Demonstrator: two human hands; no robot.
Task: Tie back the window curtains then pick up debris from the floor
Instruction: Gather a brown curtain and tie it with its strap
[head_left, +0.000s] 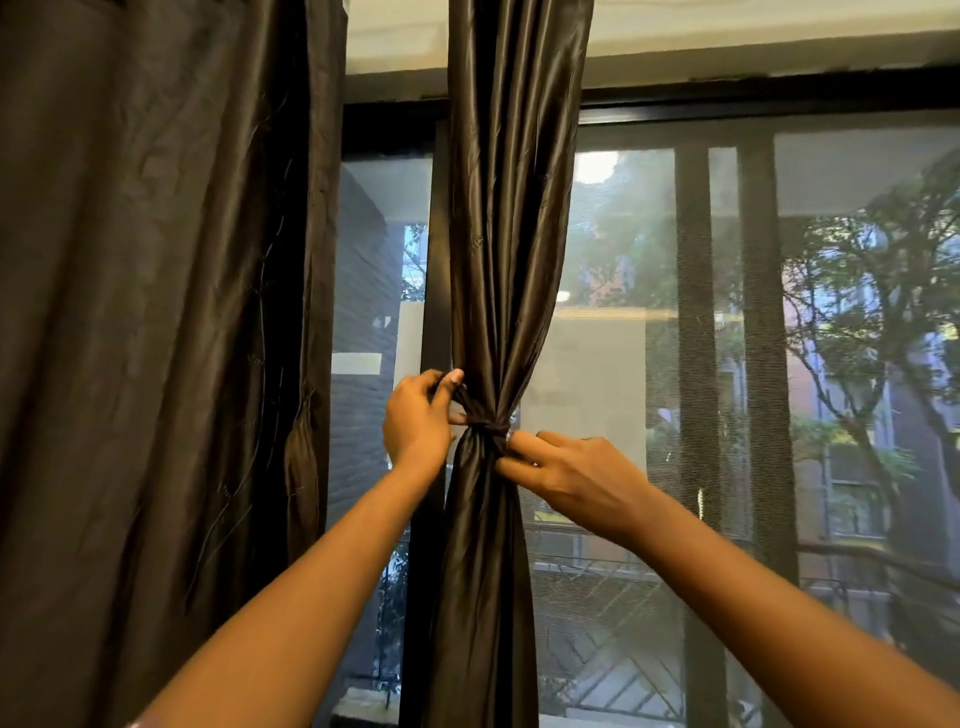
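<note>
A dark brown satin curtain (511, 218) hangs in the middle of the window, gathered into a narrow waist by a dark tie-back (485, 427) knotted around it. My left hand (420, 418) is at the left of the knot, its thumb and fingers pinching a fold of the tie just above the waist. On the right side of the gathered cloth my right hand (566, 470) has its fingers curled onto the curtain just below the knot. The floor and any debris are out of view.
A second dark curtain (156, 312) hangs loose and wide at the left. Behind both is a black-framed window (753, 98) with a mesh screen, with trees, buildings and a balcony railing outside.
</note>
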